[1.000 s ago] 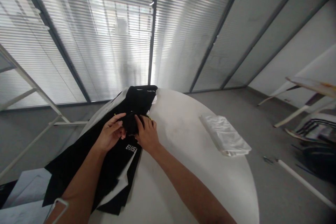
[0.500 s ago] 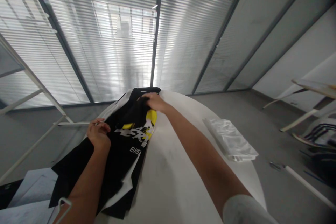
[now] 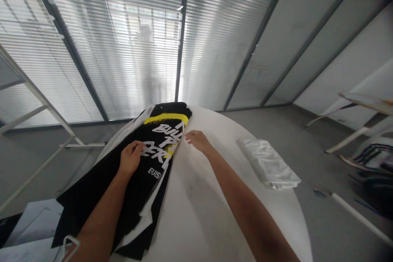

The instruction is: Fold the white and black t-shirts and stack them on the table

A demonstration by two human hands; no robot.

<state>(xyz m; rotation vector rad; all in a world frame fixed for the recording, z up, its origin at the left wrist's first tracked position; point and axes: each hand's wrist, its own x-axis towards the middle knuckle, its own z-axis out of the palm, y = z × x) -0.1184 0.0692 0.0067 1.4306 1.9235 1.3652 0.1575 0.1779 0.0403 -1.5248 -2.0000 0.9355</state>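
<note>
A black T-shirt [image 3: 129, 190] with white lettering and a yellow band lies folded lengthwise on the white round table [image 3: 211, 213]. White cloth shows along its left side and near its lower right edge. My left hand [image 3: 131, 157] is over the printed front, its fingers loosely bent beside the lettering with nothing visible in them. Just off the shirt's right edge is my right hand [image 3: 198, 141], its fingers slightly curved and apart, holding nothing. Whether either hand touches the cloth is hard to see.
A folded clear plastic bag [image 3: 268, 163] lies on the table's right side. White frame legs [image 3: 46, 104] stand at the left, with papers [image 3: 33, 221] below them. A glass partition with blinds [image 3: 144, 61] rises behind. A chair-like piece [image 3: 368, 106] stands at right.
My right hand has let go of the shirt's upper part and drawn back toward me. The bunched upper cloth now lies flat, showing more print. My left hand has moved right over the shirt.
</note>
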